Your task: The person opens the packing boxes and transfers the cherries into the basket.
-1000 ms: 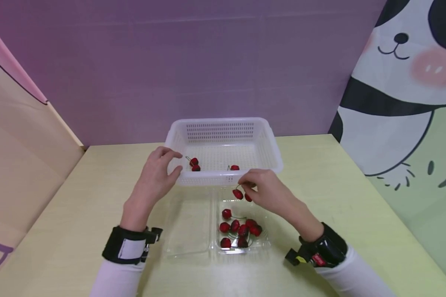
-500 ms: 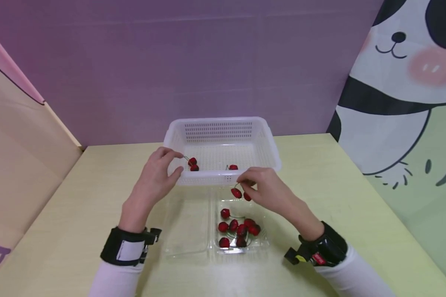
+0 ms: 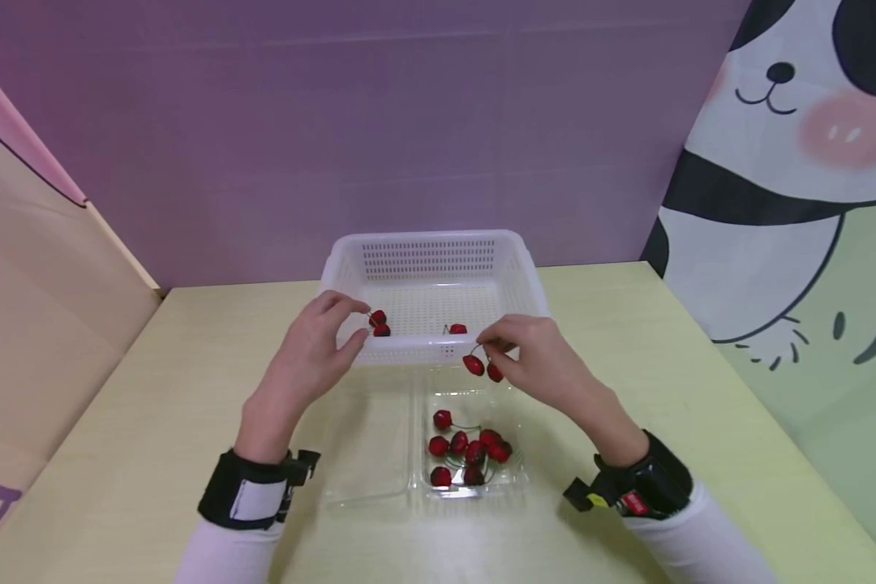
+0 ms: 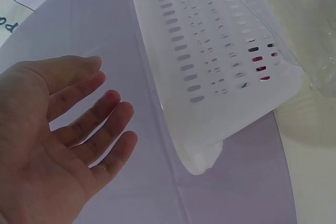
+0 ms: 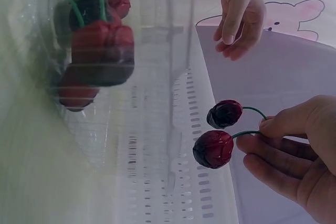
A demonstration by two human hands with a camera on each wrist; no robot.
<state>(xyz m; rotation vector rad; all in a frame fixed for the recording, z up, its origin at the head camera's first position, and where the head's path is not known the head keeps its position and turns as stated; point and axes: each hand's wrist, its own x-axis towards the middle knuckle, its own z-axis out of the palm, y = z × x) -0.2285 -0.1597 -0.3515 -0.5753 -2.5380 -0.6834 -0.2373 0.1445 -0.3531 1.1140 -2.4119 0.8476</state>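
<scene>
My right hand (image 3: 536,357) pinches the green stems of a pair of cherries (image 5: 212,149) between thumb and fingertips. The two dark red fruits dangle at the near rim of a white slotted basket (image 3: 438,350). My left hand (image 4: 79,124) hovers over the basket's left side, its fingers loosely bent and nothing between them. In the head view its fingertips come right beside two cherries (image 3: 380,324) lying in the basket. Another cherry (image 3: 457,328) lies further right in there, partly hidden by the near wall.
Nearer the body, a clear plastic clamshell box (image 3: 368,493) lies unfolded, its lid half on the left. Several cherries (image 3: 474,452) are in its right half. The pale wooden table (image 3: 204,389) ends at a purple backdrop (image 3: 423,130); printed cloth panels flank both sides.
My right hand has risen slightly toward the basket, carrying the pair of cherries up and to the right. The left hand has shifted a little right, closer to the two cherries in the basket.
</scene>
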